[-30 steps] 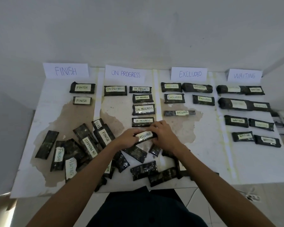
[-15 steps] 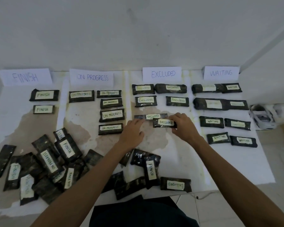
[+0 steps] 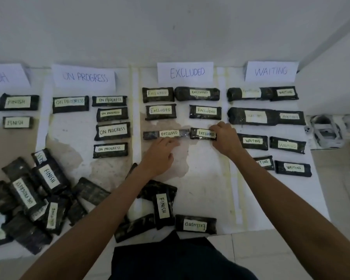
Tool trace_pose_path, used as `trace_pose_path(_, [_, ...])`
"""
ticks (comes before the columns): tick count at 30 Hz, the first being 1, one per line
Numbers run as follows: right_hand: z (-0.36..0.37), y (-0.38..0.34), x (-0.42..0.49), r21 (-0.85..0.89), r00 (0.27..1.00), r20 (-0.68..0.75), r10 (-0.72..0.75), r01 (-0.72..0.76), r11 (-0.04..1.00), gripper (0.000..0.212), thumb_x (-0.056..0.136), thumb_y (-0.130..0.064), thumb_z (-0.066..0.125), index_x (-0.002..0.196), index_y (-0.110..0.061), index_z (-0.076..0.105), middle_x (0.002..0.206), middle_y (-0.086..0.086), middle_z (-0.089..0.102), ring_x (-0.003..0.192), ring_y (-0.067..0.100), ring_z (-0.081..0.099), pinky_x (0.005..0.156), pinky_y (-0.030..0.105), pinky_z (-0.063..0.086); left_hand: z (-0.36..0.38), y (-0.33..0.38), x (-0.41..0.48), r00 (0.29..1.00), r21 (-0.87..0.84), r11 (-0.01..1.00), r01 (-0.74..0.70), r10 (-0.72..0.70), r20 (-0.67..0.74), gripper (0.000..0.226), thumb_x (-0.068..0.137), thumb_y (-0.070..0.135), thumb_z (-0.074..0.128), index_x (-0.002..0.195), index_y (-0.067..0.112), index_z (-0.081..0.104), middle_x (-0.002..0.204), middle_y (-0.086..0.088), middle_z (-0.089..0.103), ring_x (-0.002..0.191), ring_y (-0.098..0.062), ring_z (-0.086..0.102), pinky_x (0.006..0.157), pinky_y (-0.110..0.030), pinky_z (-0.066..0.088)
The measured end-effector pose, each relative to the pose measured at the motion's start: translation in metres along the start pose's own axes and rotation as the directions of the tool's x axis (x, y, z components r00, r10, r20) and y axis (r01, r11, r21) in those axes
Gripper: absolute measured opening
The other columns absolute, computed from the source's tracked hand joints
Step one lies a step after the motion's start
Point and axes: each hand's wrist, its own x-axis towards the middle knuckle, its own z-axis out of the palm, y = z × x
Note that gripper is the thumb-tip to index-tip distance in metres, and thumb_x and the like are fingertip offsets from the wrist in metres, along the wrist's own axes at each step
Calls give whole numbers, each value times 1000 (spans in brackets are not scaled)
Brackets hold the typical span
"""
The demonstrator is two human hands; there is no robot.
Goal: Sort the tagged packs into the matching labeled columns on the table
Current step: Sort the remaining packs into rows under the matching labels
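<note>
My right hand [image 3: 225, 138] grips the right end of a dark pack tagged EXCLUDED [image 3: 202, 133], which lies in the third row under the EXCLUDED sign [image 3: 185, 72]. Beside it on the left is a thin EXCLUDED pack [image 3: 166, 134]. My left hand [image 3: 161, 153] rests flat on the table just below that thin pack, fingers relaxed and touching its lower edge. Unsorted packs are heaped at the front left [image 3: 38, 190], with a FINISH pack [image 3: 163, 207] and an upside-down EXCLUDED pack [image 3: 195, 224] near the front edge.
Signs ON PROGRESS [image 3: 85, 77] and WAITING [image 3: 270, 71] head their columns, each with several packs below. Two FINISH packs [image 3: 18, 102] lie at the far left. A white device [image 3: 325, 133] sits off the table's right side. The white table [image 3: 206, 178] is stained brown.
The EXCLUDED pack went from in front of me up and right into the EXCLUDED column beside the thin pack. My left hand let go and now rests below the thin pack. The view shifted right.
</note>
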Motion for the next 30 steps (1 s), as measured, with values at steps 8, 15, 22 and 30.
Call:
trace_pose_path(8, [7,-35,-46,76,995,-22,-93,94,993,55,76,-15,67,127,-8,51,126,19,47,111,40,45,89,45,41,4,1,-97,982,42,991,-129,122,141,46,71,16,54,117,15,60,111,-3,57,102,-21,51,84,-34,47])
trace_pose_path(15, [38,-70,-100,239,979,130,-159,125,963,48,83,-18,62,130,-14,50,128,13,47,112,34,49,94,45,43,38,25,-140,988,45,988,150,-151,38,68,73,10,64,137,18,42,132,-15,41,115,-31,43,96,-43,45])
trace_pose_path(22, [53,-79,-121,257,967,193,-168,116,959,46,84,-19,61,128,-13,51,125,13,49,113,33,48,95,43,42,30,22,-113,957,264,964,-23,-55,285,61,75,22,73,131,25,50,136,-11,39,119,-31,35,101,-44,34])
trace_pose_path(30, [41,-104,-123,496,973,164,-160,59,866,37,83,-12,63,120,-12,58,110,8,61,87,15,57,83,24,47,5,7,-107,939,-246,925,290,-225,261,15,82,15,66,96,20,62,96,-2,44,91,-16,45,78,-23,35])
